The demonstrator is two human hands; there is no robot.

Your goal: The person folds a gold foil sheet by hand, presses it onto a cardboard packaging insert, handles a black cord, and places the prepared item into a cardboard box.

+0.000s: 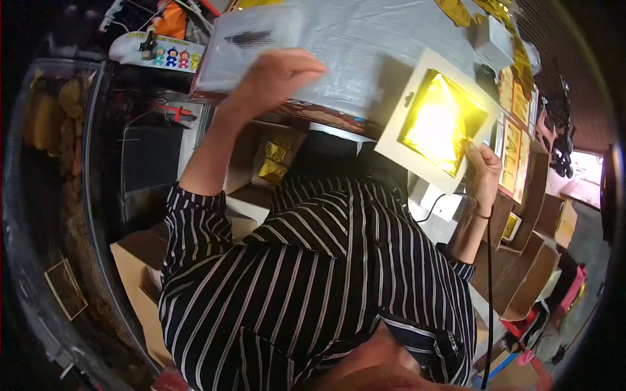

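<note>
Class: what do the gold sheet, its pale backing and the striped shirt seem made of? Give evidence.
Gold sheet: probably foil or metallic film, glossy, with glare and creases.
Pale backing: likely card, matte, flat, with a cut slot.
Striped shirt: fabric, matte, softly folded; fibre unclear.

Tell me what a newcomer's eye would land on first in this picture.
Probably the gleaming gold square on a pale card, right of centre, with the right hand gripping the card's lower right side. Next might come the black shirt with pale stripes filling the lower middle, then the white panel with colourful cartoon figures at the upper left.
</note>
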